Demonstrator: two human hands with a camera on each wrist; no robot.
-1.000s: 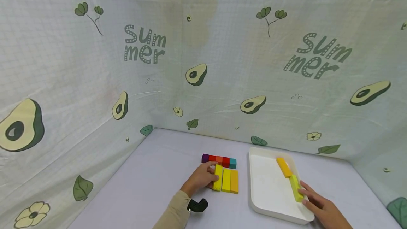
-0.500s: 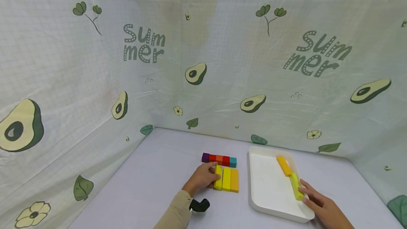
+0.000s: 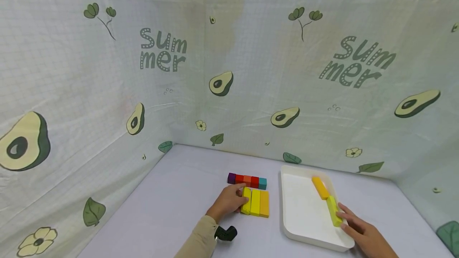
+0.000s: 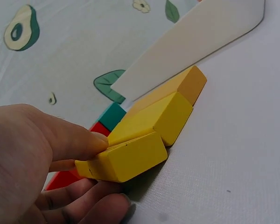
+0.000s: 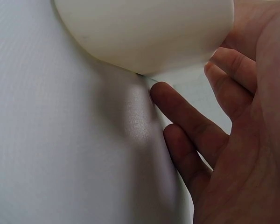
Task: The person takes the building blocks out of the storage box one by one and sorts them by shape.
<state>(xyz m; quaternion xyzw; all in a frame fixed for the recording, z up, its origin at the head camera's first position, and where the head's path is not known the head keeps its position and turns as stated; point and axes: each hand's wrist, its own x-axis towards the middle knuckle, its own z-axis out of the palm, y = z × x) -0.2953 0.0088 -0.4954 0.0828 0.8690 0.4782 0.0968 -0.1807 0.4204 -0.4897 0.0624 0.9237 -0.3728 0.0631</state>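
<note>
My left hand [image 3: 228, 201] pinches a yellow block [image 4: 135, 156], thumb and index finger at its far end and the other fingers below. That block leans slightly against a second yellow block [image 3: 255, 202], and an orange-yellow block [image 3: 264, 204] lies on that one's right. Over the right rim of the white tray [image 3: 301, 210] reaches my right hand [image 3: 367, 234]. Its thumb and a fingertip hold a yellow-green block [image 3: 333, 210] inside the tray. In the right wrist view the tray wall hides those fingertips, while other fingers lie outside near the tabletop.
Beyond the three blocks runs a row of small cubes: purple [image 3: 231, 178], several reddish ones and a teal one [image 3: 263, 183]. An orange block [image 3: 320, 188] lies in the tray along its right wall. Patterned cloth [image 3: 251, 71] rises behind the table [image 3: 154, 210].
The yellow block in my left hand has moved right, closing the gap to the block beside it. My right hand and the tray stay almost where they were.
</note>
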